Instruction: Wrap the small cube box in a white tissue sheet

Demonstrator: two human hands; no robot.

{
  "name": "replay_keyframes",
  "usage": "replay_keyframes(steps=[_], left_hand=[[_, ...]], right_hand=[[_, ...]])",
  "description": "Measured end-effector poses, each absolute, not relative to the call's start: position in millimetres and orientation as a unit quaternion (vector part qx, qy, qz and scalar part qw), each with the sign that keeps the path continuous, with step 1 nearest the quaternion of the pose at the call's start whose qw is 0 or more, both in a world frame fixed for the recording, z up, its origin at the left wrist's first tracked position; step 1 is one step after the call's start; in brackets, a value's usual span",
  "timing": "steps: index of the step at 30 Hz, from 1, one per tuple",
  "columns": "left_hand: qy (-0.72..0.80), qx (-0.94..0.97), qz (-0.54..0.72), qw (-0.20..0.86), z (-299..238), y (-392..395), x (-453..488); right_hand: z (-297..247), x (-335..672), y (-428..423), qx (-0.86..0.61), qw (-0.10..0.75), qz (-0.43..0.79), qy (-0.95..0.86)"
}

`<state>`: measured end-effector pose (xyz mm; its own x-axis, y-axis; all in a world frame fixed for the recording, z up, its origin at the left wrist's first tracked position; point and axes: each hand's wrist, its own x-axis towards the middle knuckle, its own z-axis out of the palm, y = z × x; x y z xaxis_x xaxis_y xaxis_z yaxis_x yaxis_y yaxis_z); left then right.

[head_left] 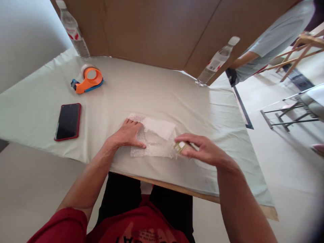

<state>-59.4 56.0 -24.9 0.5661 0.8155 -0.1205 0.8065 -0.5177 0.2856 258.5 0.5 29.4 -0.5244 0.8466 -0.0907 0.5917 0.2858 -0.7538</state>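
A sheet of bubble wrap [158, 148] lies flat on the cloth-covered table near its front edge. A white paper-like piece [160, 127] rests over its upper part. My left hand [131, 131] presses on the left end of the wrap, fingers spread. At the right end, my right hand [199, 147] grips a small glass bottle [182, 145], yellowish with a pale label or cap. The bottle is tilted on its side against the wrap's edge. My fingers and palm cover much of it, so its full shape is hidden.
An orange tape dispenser [88, 80] and a red-cased phone [68, 121] lie at left. Two water bottles [73, 30] [217, 62] stand before a cardboard panel [152, 30]. Another person's arm [244, 60] shows at right, near folding chair frames [291, 116].
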Motion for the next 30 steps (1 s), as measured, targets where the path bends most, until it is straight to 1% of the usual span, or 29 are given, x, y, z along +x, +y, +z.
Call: replay_keyframes(steps=[3,5,7,9,11,14,16,20,23,27,30], left_hand=[[0.463,0.872,0.032,0.155,-26.5,56.2,-60.2],[0.454,0.877,0.052,0.15,-27.5,56.2,-60.6],[0.449,0.879,0.063,0.146,-28.0,56.1,-60.6],[0.45,0.878,0.064,0.149,-28.1,55.9,-60.1],[0.452,0.876,0.064,0.155,-28.3,55.9,-59.7],[0.448,0.875,0.061,0.172,-29.3,56.2,-59.5],[0.446,0.874,0.055,0.183,-30.2,56.5,-59.9],[0.446,0.873,0.049,0.193,-32.0,57.1,-61.3],[0.445,0.873,0.052,0.194,-33.1,57.6,-62.2],[0.445,0.872,0.046,0.197,-33.4,57.9,-62.6],[0.446,0.871,0.045,0.2,-33.3,57.9,-62.7]], right_hand=[[36.3,221.7,-6.3,-0.348,0.077,0.469,-0.808],[30.4,197.1,-1.2,-0.327,0.054,0.49,-0.806],[22.6,176.6,8.4,-0.329,0.049,0.486,-0.808],[17.8,162.6,19.7,-0.359,0.054,0.466,-0.807],[16.8,155.8,31.2,-0.42,0.075,0.426,-0.798],[16.9,156.5,47.3,-0.533,0.126,0.314,-0.775],[13.6,160.5,55.8,-0.568,0.153,0.251,-0.768],[-3.9,166.7,62.3,-0.513,0.185,0.211,-0.811],[-19.2,170.5,58.0,-0.47,0.176,0.212,-0.839],[-30.7,182.2,49.9,-0.483,0.188,0.203,-0.831],[-33.0,189.5,46.7,-0.485,0.195,0.217,-0.825]])
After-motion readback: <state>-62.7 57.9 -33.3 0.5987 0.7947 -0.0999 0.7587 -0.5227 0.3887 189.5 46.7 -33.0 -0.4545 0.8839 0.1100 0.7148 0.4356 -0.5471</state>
